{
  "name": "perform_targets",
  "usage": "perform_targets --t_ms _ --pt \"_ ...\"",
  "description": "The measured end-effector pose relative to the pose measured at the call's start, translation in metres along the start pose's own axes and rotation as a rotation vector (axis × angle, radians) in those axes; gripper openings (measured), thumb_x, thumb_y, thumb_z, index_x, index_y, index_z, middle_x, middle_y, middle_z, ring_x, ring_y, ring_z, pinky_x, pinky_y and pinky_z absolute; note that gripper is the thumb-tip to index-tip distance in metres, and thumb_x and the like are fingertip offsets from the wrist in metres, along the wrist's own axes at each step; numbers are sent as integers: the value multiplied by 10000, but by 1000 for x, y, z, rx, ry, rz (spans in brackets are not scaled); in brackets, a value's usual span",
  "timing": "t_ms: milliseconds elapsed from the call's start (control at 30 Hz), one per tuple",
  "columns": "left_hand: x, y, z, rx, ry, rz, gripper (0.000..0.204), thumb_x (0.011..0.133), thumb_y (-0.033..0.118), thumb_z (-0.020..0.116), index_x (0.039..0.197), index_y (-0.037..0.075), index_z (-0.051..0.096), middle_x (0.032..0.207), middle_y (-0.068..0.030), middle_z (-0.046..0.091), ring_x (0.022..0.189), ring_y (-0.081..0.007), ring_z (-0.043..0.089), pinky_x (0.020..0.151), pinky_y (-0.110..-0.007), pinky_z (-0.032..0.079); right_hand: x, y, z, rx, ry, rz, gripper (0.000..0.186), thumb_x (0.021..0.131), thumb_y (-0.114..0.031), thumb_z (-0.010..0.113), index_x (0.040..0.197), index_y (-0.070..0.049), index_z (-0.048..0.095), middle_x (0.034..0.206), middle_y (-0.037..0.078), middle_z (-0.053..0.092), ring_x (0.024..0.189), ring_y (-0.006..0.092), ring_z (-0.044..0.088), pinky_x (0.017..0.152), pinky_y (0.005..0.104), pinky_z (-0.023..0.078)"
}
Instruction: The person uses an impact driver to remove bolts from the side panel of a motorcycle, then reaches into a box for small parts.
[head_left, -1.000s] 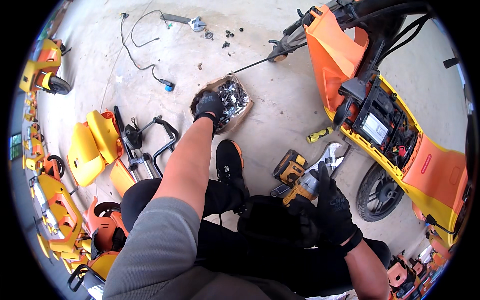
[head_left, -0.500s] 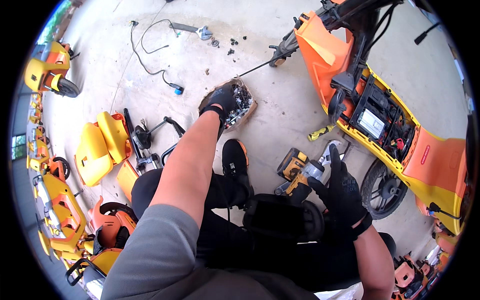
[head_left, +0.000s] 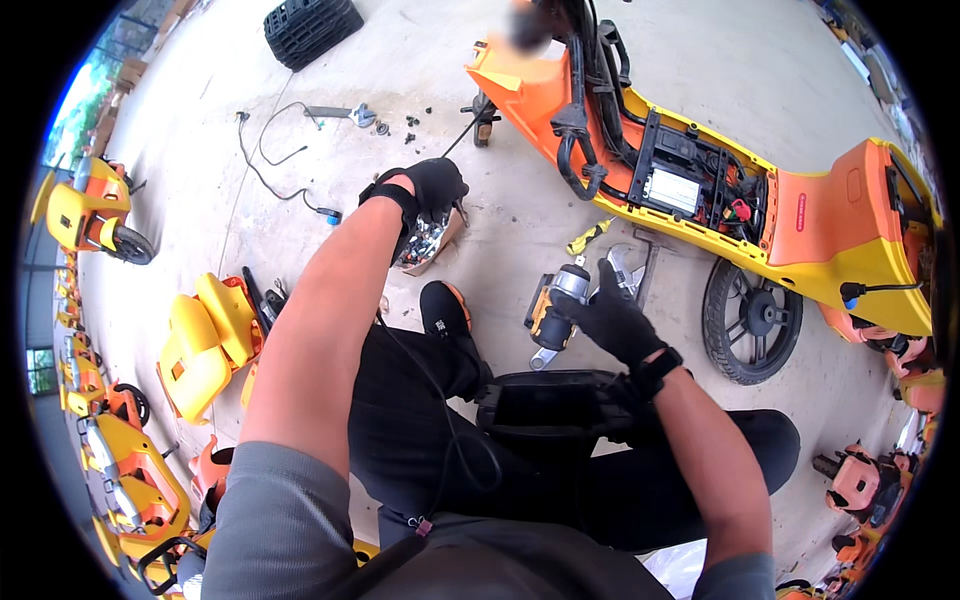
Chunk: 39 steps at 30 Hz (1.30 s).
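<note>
My left hand (head_left: 428,190), in a black glove, is over a small cardboard box (head_left: 448,243) filled with loose screws and small metal parts. Its fingers curl downward, and whatever they hold is hidden. Gloved in black too, my right hand (head_left: 615,318) has its index finger stretched out and thumb apart, with nothing in it. The thumb is beside a yellow-and-black cordless impact wrench (head_left: 553,312) on the floor. An adjustable wrench (head_left: 625,268) lies just past the right fingertips. Beyond it is a yellow-handled tool (head_left: 590,236).
A yellow-orange scooter (head_left: 790,210) with its footboard opened stands at right. Between my legs sits a black plastic bin (head_left: 545,405). Yellow body panels (head_left: 200,345) lie at left. A cable (head_left: 265,185), another adjustable wrench (head_left: 345,113) and a black crate (head_left: 310,28) are farther off.
My left hand has risen from inside the box to above it. My right hand has shifted left and away from me. The view has turned, bringing the black crate into sight.
</note>
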<state>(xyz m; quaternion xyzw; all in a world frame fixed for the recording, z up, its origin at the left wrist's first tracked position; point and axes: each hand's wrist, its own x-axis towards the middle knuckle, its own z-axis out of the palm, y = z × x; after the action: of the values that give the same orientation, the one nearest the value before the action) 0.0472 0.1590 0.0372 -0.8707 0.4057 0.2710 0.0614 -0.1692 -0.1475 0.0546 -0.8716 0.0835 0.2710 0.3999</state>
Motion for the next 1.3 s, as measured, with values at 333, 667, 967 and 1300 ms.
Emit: perform_targets --t_ms 333,667,967,1300 --pt "26 120 -21 -1306 39 -189 193 936 167 575 987 -1 656 780 -57 617 602 -141 622 554 -271 537 21 69 94 -181 372 -488 730 771 -394 779 1309 -10 469 1057 243 566 905 376 657 708 450 542" --pt "50 113 11 -1245 215 -1 244 970 234 556 919 39 693 684 15 510 531 -80 460 475 -255 407 -7 36 59 252 172 -219 682 739 -329 768 1201 34 422 969 242 614 897 421 635 750 499 515" --pt "69 78 60 -550 470 361 189 886 134 541 901 26 696 672 -44 573 558 -130 533 530 -302 456 -8 21 81 35 184 -305 694 763 -314 779 1243 25 410 1003 220 584 920 407 624 769 478 514" --pt "46 73 47 -701 172 186 204 759 86 604 926 51 716 764 -100 631 665 -220 586 616 -322 475 0 20 90 -21 194 -304 717 771 -338 762 1270 12 384 1022 238 567 947 414 602 776 493 499"
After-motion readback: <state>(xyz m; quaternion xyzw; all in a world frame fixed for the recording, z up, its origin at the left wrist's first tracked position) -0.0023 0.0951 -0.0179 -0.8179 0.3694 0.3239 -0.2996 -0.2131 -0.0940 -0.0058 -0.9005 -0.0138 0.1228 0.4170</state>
